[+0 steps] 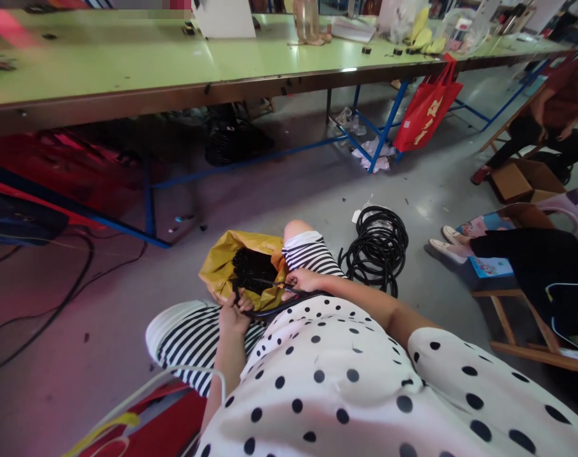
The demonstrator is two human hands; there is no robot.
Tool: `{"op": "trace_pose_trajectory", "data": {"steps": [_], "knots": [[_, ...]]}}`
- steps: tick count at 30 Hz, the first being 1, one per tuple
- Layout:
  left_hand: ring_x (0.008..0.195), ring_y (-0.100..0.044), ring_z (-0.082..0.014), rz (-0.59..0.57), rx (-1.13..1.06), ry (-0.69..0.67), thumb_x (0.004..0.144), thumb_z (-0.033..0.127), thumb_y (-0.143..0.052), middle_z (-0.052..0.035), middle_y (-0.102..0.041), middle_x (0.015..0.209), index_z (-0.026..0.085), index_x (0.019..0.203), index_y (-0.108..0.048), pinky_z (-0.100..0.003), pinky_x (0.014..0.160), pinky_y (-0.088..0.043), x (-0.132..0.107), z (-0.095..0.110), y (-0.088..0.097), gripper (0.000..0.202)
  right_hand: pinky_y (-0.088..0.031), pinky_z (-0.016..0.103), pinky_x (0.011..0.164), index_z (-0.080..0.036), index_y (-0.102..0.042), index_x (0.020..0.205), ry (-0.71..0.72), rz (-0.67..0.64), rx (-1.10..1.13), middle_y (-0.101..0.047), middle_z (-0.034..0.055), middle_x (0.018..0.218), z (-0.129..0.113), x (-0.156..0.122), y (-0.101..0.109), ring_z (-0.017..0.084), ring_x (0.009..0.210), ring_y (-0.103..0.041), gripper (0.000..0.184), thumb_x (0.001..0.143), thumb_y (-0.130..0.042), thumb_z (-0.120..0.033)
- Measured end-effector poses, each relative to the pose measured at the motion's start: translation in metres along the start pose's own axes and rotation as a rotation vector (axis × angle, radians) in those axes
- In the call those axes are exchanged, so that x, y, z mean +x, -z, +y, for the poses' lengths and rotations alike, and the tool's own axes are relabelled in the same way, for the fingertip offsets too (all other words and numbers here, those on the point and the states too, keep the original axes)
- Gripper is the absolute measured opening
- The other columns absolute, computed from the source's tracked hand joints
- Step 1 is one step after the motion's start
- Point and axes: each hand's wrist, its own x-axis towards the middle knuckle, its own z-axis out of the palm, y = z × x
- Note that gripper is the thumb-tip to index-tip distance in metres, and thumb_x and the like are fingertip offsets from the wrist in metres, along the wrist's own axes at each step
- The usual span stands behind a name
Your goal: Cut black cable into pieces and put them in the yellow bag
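While a table [141,60] stands ahead and a hose coil [368,254] lies by my right knee, a yellow bag [217,260] of black pieces [253,266] gapes between my legs. My left hand [234,315] curls round black hose [235,287], my right hand [302,280] grips some unclear dark tool [289,289]. Red bag [413,127]: gold characters [427,122] unreadable.

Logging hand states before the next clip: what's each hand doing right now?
Left hand: closed, holding the black tube.
Right hand: closed around a slim dark object by the yellow bag; exactly what cannot be told.
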Motion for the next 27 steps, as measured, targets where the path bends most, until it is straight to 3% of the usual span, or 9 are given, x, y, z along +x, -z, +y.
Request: {"op": "trace_pose_trajectory", "data": {"steps": [7,11,27], "knots": [[0.047,-0.027,-0.0074,0.034,0.015,-0.008,0.111,0.024,-0.044,0.0065,-0.031,0.061,0.014,0.088,-0.065,-0.017,0.046,-0.032,0.013,-0.004,0.005,0.033,-0.042,0.024,0.066,-0.017,-0.074,0.092,-0.025,-0.031,0.018,-0.07,-0.0054,0.075,0.001,0.003,0.007,0.013,0.071,-0.063,0.053,0.055,-0.109,-0.03],[0.048,-0.028,-0.0077,0.007,0.041,-0.023,0.111,0.024,-0.043,0.0053,-0.033,0.061,0.014,0.086,-0.066,-0.017,0.046,-0.032,0.017,-0.004,0.008,0.035,-0.046,0.023,0.066,-0.015,-0.076,0.095,-0.034,-0.088,0.059,-0.072,-0.0047,0.075,-0.002,0.004,0.012,0.013,0.07,-0.063,0.053,0.055,-0.109,-0.027],[0.046,-0.032,-0.0072,0.018,-0.008,0.005,0.114,0.02,-0.039,0.0057,-0.034,0.06,0.011,0.089,-0.064,-0.016,0.045,-0.036,0.009,-0.002,0.004,0.036,-0.048,0.021,0.065,-0.012,-0.077,0.099,0.011,-0.058,0.189,-0.075,-0.0024,0.077,0.002,0.007,0.009,0.013,0.071,-0.066,0.049,0.06,-0.106,-0.022]]}}
